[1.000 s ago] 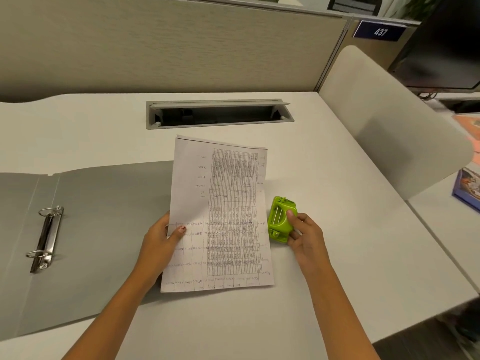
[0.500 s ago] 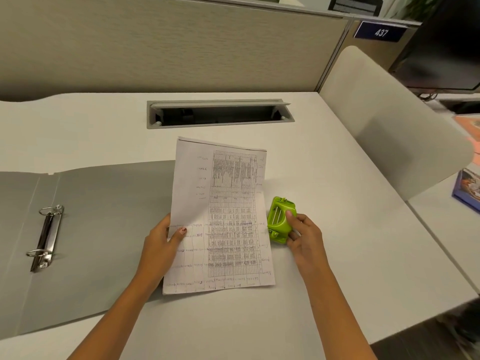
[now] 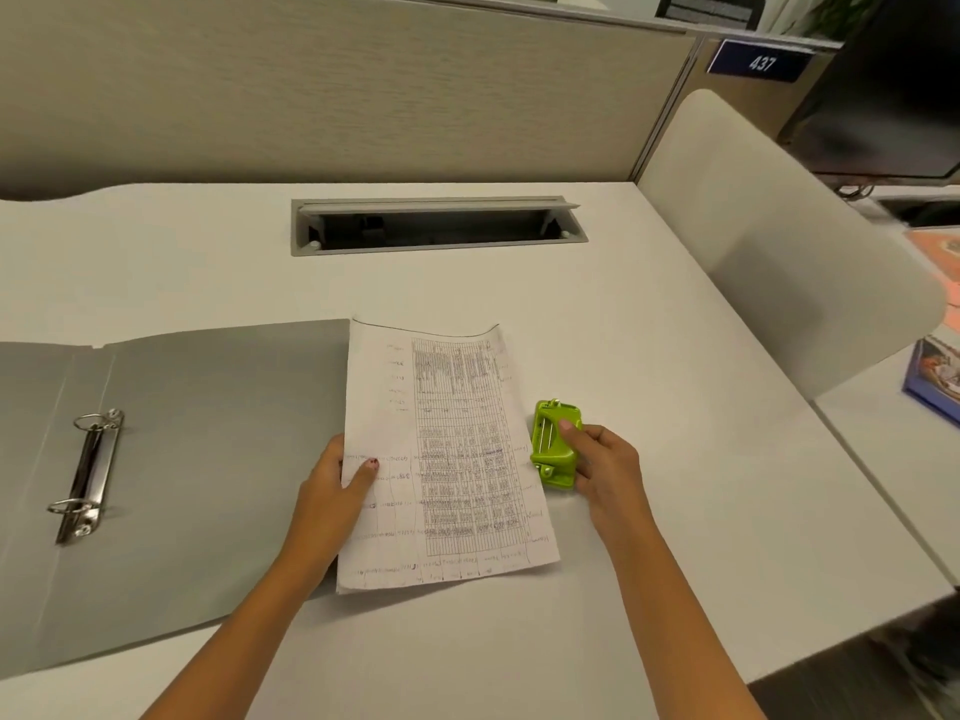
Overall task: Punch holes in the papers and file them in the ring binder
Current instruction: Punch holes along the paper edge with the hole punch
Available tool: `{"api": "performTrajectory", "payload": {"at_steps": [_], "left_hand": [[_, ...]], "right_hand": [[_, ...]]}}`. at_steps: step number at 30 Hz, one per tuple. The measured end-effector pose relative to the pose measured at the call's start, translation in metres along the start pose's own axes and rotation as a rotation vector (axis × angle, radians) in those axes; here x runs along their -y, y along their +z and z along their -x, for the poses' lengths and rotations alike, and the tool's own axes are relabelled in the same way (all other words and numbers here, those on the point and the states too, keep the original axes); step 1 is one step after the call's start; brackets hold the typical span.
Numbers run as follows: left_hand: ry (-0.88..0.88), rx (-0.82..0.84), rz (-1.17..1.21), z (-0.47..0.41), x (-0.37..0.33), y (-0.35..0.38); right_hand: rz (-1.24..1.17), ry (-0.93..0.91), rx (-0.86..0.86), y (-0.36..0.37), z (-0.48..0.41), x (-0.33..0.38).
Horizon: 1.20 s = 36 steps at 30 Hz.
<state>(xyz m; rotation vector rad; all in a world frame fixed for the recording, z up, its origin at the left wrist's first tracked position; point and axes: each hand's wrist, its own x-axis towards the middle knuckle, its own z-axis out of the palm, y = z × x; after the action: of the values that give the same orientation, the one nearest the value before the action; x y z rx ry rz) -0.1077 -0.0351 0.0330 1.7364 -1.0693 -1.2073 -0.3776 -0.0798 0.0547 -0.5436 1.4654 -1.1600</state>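
Papers [image 3: 447,454]: mid-frame, flat on table, left edge overlapping the binder [image 3: 208,459] cover. Thin stack, light, floppy, far edge curls a bit. Will prob slide on the smooth top, so pin w/ one hand and grip by an edge.

Left hand [image 3: 332,485]: thumb on top of left edge, fingers underneath, pinching the sheets.

Punch [image 3: 553,444]: small, green, rigid, just right of papers, touching their right edge. Right hand [image 3: 605,467] wrapped on it, fingers clamped on body.

Binder open, lower left; rings [image 3: 83,475] look closed, can't confirm.

Table [image 3: 675,511]: white, smooth, cable slot [image 3: 439,226] at top centre. Partition behind, chair upper right.
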Motion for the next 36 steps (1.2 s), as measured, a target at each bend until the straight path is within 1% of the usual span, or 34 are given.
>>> {"api": "performTrajectory", "payload": {"at_steps": [5,7,11,13,16,20,25,30,36], "left_hand": [[-0.100,-0.037,0.168,0.001,-0.004,0.001],[-0.170,-0.033,0.230,0.000,-0.010,-0.001],[-0.360,0.125,0.430,-0.001,-0.020,-0.005],[-0.385,0.174,0.438,-0.001,-0.019,-0.005],[-0.367,0.194,0.402,0.000,-0.014,-0.002],[-0.338,0.190,0.357,0.003,-0.012,0.000],[-0.305,0.187,0.333,0.004,-0.010,-0.007],[-0.126,0.120,0.204,0.012,-0.015,-0.012],[0.003,0.069,0.112,0.016,-0.021,-0.010]], "right_hand": [[0.024,0.015,-0.015,0.000,-0.003,0.001],[0.027,0.019,-0.014,0.000,-0.004,0.002],[0.074,0.024,-0.017,-0.002,-0.009,0.000],[0.163,0.012,-0.016,-0.002,-0.010,-0.002],[0.292,-0.011,0.002,0.001,-0.008,-0.004],[0.357,-0.035,0.042,0.004,-0.001,-0.007],[0.253,0.007,0.039,0.002,0.001,-0.005],[0.026,0.069,0.039,-0.004,-0.003,-0.002],[-0.007,0.060,0.050,-0.006,-0.002,-0.002]]}}
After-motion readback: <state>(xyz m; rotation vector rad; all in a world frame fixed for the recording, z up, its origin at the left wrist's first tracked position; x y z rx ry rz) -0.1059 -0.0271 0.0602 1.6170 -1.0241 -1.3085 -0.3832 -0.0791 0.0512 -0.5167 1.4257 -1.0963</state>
